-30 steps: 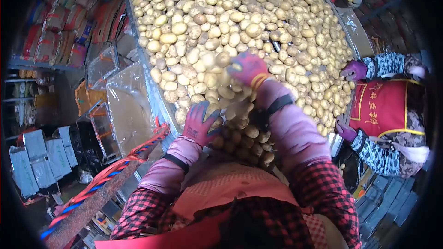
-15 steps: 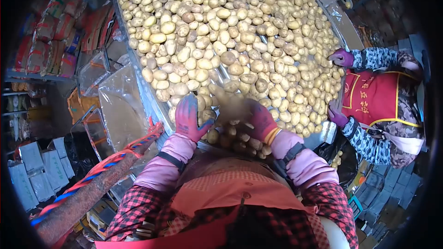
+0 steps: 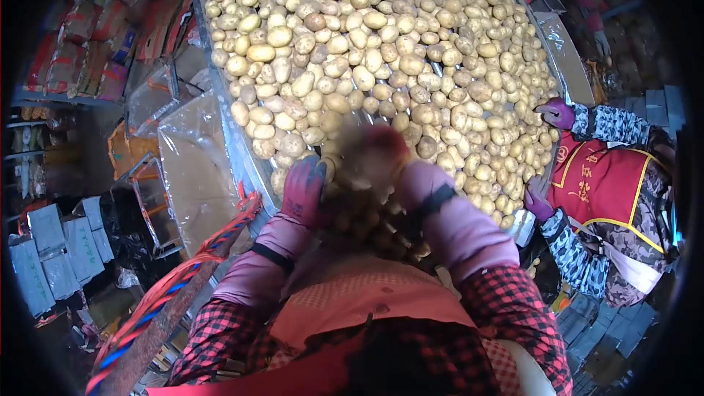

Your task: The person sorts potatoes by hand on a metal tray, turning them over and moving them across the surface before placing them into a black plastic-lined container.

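Note:
A wide table is spread with yellow potatoes (image 3: 337, 44). At its near left edge, my left hand (image 3: 302, 189) wears a pink and purple glove. Its fingers are stretched out and rest against the potatoes there. My right hand (image 3: 383, 151), also gloved, is smeared by motion over the near middle of the pile. Whether potatoes are in its fingers cannot be made out. Below and between my hands, more potatoes (image 3: 374, 224) lie in shadow at the table's near edge.
A rope-wrapped pole (image 3: 187, 293) slants up at the left. Beside the table sits a plastic-covered cardboard box (image 3: 198, 158). To the right, a co-worker in a red apron (image 3: 598, 180) has a purple-gloved hand (image 3: 539, 202) at the table edge. Packed sacks (image 3: 81, 37) are stacked at the left.
My right hand has swept left and away from me, towards my left hand. My left hand stays near the same spot, its thumb now less spread. The view has shifted slightly.

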{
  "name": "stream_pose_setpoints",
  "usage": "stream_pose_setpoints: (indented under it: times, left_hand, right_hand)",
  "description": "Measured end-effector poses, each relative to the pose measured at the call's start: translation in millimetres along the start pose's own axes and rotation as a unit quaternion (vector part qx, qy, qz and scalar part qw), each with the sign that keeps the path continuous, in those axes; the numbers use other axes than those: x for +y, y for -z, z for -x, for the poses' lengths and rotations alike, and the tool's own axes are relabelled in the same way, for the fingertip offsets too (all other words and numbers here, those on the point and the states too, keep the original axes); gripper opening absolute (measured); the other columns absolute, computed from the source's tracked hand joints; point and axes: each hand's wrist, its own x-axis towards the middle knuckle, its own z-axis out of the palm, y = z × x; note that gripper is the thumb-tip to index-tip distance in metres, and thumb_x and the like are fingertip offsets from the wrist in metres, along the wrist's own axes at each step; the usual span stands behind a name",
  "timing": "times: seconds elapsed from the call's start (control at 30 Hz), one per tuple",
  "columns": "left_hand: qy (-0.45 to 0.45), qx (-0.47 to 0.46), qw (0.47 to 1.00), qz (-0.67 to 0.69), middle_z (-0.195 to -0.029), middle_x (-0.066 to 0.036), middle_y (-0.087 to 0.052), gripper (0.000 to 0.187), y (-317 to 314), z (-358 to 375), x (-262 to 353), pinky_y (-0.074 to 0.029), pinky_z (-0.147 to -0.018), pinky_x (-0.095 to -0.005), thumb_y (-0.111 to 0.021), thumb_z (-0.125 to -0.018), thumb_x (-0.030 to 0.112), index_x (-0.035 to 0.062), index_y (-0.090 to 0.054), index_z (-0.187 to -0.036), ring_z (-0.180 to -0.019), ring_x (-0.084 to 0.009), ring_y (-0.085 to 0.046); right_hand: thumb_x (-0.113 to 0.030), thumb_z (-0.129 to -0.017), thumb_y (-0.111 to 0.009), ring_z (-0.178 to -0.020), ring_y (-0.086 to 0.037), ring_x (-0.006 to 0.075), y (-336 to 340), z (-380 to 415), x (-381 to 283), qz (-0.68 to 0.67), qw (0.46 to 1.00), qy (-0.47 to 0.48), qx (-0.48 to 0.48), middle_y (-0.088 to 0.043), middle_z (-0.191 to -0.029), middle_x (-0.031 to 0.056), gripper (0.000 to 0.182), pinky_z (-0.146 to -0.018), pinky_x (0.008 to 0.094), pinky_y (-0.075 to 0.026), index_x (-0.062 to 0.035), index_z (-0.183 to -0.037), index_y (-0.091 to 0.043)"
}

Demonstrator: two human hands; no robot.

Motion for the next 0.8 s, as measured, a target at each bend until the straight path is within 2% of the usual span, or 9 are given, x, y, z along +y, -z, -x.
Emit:
stream_pose_setpoints:
  times: [0.03, 0.1, 0.13, 0.2, 0.23, 0.3, 0.47, 0.6, 0.8]
  left_hand:
    - [-0.012, 0.008, 1.000, 0.000, -0.123, -0.029, -0.055, 0.069, -1.6, 1.2, -4.0, -0.043, -0.095, -0.0569, -0.074, -0.074, 0.030, -0.0026, -0.049, -0.129, -0.110, -0.0483, -0.054]
    - [-0.005, 0.011, 1.000, 0.009, -0.122, -0.028, -0.056, 0.070, -1.6, 4.6, 2.1, -0.043, -0.095, -0.0571, -0.075, -0.073, 0.030, -0.0033, -0.049, -0.128, -0.110, -0.0483, -0.055]
    - [0.006, 0.009, 1.000, 0.015, -0.122, -0.029, -0.056, 0.071, 0.4, 1.5, 5.3, -0.043, -0.095, -0.0572, -0.075, -0.072, 0.031, -0.0036, -0.049, -0.129, -0.110, -0.0483, -0.055]
    - [0.017, 0.001, 1.000, 0.008, -0.126, -0.028, -0.055, 0.080, 6.1, -0.7, 9.8, -0.041, -0.100, -0.0571, -0.079, -0.068, 0.035, -0.0033, -0.048, -0.131, -0.115, -0.0475, -0.053]
    - [0.027, -0.014, 0.999, 0.008, -0.128, -0.028, -0.053, 0.081, 5.8, 1.5, 10.1, -0.039, -0.102, -0.0573, -0.078, -0.068, 0.037, -0.0007, -0.048, -0.133, -0.118, -0.0467, -0.052]
    - [0.043, -0.040, 0.998, 0.006, -0.133, -0.027, -0.049, 0.083, 1.4, 5.7, 6.8, -0.036, -0.106, -0.0579, -0.077, -0.069, 0.042, 0.0043, -0.048, -0.136, -0.123, -0.0450, -0.048]
    - [0.055, -0.050, 0.997, -0.013, -0.135, -0.024, -0.048, 0.087, -0.3, 6.3, 7.7, -0.034, -0.108, -0.0569, -0.080, -0.066, 0.043, 0.0073, -0.048, -0.138, -0.126, -0.0427, -0.046]
    - [0.066, -0.075, 0.995, -0.017, -0.136, -0.023, -0.048, 0.082, 11.9, 4.6, 14.8, -0.032, -0.110, -0.0566, -0.079, -0.068, 0.039, 0.0067, -0.049, -0.138, -0.128, -0.0423, -0.044]
    - [0.044, 0.018, 0.998, 0.038, -0.132, -0.023, -0.052, 0.070, 17.4, -7.0, 21.2, -0.036, -0.108, -0.0510, -0.074, -0.076, 0.035, 0.0056, -0.051, -0.135, -0.123, -0.0412, -0.050]
  right_hand:
    - [-0.032, -0.088, -0.062, -0.107, -0.064, 0.0300, -14.5, 24.2, -12.5, 0.031, 0.997, 0.028, 0.060, -0.065, -0.116, 0.0164, 0.046, -0.091, 0.0391, -0.051, -0.0120, -0.129, -0.059]
    - [-0.032, -0.088, -0.061, -0.102, -0.065, 0.0299, -43.3, 50.1, -14.2, -0.194, 0.973, 0.041, 0.117, -0.066, -0.114, 0.0152, 0.042, -0.085, 0.0386, -0.053, -0.0132, -0.126, -0.061]
    - [-0.032, -0.088, -0.061, -0.101, -0.066, 0.0304, -69.2, 52.1, -3.2, -0.433, 0.894, 0.021, 0.114, -0.066, -0.115, 0.0146, 0.042, -0.083, 0.0389, -0.053, -0.0139, -0.126, -0.061]
    - [-0.031, -0.088, -0.061, -0.099, -0.066, 0.0318, -61.2, 61.7, 17.6, -0.448, 0.884, -0.049, 0.126, -0.065, -0.116, 0.0132, 0.041, -0.080, 0.0404, -0.054, -0.0153, -0.126, -0.060]
    - [-0.031, -0.089, -0.060, -0.099, -0.066, 0.0327, -23.4, 59.4, 28.2, -0.225, 0.960, -0.092, 0.138, -0.065, -0.118, 0.0125, 0.040, -0.079, 0.0416, -0.054, -0.0160, -0.126, -0.060]
    - [-0.029, -0.089, -0.059, -0.095, -0.066, 0.0336, 32.3, 25.0, 28.0, -0.072, 0.956, -0.129, 0.255, -0.066, -0.112, 0.0099, 0.030, -0.076, 0.0430, -0.055, -0.0162, -0.117, -0.064]
    - [-0.027, -0.090, -0.058, -0.096, -0.069, 0.0282, 45.6, -47.3, 47.6, 0.180, 0.939, -0.257, 0.139, -0.069, -0.105, 0.0102, 0.026, -0.079, 0.0412, -0.055, -0.0141, -0.110, -0.068]
    - [-0.033, -0.085, -0.067, -0.115, -0.061, 0.0313, 59.5, -67.2, 52.1, 0.099, 0.934, -0.342, -0.022, -0.058, -0.130, 0.0128, 0.047, -0.093, 0.0436, -0.051, -0.0169, -0.128, -0.058]
    - [-0.042, -0.084, -0.067, -0.117, -0.060, 0.0292, 53.1, -35.6, 52.4, 0.116, 0.959, -0.248, 0.071, -0.059, -0.127, 0.0107, 0.049, -0.094, 0.0437, -0.050, -0.0181, -0.126, -0.060]
